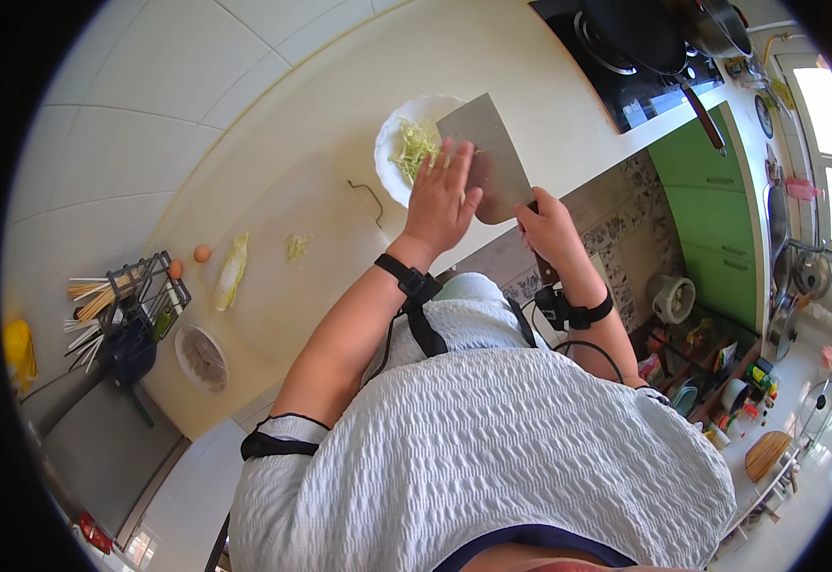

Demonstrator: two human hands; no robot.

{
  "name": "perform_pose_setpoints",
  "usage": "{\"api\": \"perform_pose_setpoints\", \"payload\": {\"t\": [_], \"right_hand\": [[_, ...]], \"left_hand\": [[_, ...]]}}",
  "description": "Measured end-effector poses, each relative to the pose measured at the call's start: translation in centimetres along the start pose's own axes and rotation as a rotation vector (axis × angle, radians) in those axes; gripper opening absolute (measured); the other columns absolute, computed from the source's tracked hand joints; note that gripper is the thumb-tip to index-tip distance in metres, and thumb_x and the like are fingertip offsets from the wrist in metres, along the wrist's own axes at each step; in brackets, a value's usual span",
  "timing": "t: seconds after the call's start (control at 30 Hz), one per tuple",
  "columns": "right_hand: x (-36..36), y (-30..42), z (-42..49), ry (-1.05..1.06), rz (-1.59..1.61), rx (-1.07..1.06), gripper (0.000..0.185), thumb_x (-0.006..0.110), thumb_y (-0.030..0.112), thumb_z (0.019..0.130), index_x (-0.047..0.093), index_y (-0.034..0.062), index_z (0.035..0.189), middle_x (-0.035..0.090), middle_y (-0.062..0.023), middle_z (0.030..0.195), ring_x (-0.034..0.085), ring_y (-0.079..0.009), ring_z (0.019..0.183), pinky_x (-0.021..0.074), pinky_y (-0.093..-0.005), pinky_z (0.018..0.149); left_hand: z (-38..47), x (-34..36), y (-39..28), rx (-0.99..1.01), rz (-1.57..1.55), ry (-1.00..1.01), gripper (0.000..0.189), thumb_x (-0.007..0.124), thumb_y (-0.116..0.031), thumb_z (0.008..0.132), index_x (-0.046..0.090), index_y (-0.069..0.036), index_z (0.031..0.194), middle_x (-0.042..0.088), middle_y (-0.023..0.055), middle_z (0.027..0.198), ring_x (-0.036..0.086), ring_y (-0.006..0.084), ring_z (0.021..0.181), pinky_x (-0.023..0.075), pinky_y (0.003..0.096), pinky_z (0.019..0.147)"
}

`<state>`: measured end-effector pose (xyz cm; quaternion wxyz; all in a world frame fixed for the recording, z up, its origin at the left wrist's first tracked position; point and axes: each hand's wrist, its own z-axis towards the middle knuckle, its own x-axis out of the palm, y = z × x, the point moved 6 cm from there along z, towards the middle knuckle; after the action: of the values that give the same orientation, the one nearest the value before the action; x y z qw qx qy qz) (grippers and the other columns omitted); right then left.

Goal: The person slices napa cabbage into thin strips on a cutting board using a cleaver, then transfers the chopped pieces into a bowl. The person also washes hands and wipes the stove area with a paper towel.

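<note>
My right hand (550,227) grips the dark handle of a cleaver (498,161). Its broad steel blade is tilted over the right side of a white scalloped bowl (384,136). With fingers extended, my left hand (441,193) lies against the blade's left part, above the bowl. Pale green shredded cabbage (410,151) sits in the bowl, partly hidden by that hand. Further left, a pale cutting board (330,264) with a wire handle (372,200) bears a wedge of cabbage (231,272) and a small pile of shreds (296,247).
Two eggs, one brown egg (202,254) among them, are near a chopstick rack (148,286) at the left. An oval dish (201,359) stands near the counter's left end. A gas hob (623,64) carries a dark pan (637,36), its handle projecting past the counter edge.
</note>
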<state>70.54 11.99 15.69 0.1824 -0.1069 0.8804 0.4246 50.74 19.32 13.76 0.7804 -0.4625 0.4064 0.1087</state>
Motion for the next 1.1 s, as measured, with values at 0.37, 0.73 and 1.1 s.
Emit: {"api": "perform_pose_setpoints", "payload": {"t": [0.37, 0.73, 1.1], "right_hand": [[0.8, 1.1, -0.2, -0.032, -0.081, -0.125, 0.027, 0.068, 0.019, 0.100, 0.059, -0.0061, 0.100, 0.069, -0.0214, 0.087, 0.068, -0.0324, 0.078, 0.0535, -0.0413, 0.071], [0.3, 1.0, -1.1, -0.108, -0.051, -0.183, 0.023, 0.068, 0.017, 0.102, 0.057, -0.0027, 0.096, 0.064, -0.0079, 0.073, 0.060, -0.0151, 0.061, 0.0487, -0.0348, 0.056], [1.2, 0.6, -1.8, -0.014, -0.010, -0.077, 0.031, 0.068, 0.021, 0.099, 0.062, -0.0091, 0.103, 0.074, -0.0286, 0.095, 0.074, -0.0388, 0.086, 0.0569, -0.0452, 0.078]], "left_hand": [[0.3, -0.8, -0.9, 0.002, 0.178, -0.060, 0.067, 0.048, -0.047, 0.112, 0.045, -0.006, 0.166, 0.041, 0.0214, 0.173, 0.030, 0.0408, 0.164, 0.0149, 0.0627, 0.133], [-1.6, -0.6, 2.7, -0.307, 0.416, 0.046, 0.072, 0.036, -0.049, 0.115, 0.046, 0.005, 0.162, 0.023, 0.0278, 0.179, 0.011, 0.0447, 0.169, 0.0068, 0.0655, 0.133], [1.6, 0.5, 2.5, -0.185, 0.390, 0.075, 0.069, 0.040, -0.050, 0.114, 0.043, -0.007, 0.167, 0.038, 0.0162, 0.176, 0.030, 0.0324, 0.166, 0.0114, 0.0623, 0.134]]}}
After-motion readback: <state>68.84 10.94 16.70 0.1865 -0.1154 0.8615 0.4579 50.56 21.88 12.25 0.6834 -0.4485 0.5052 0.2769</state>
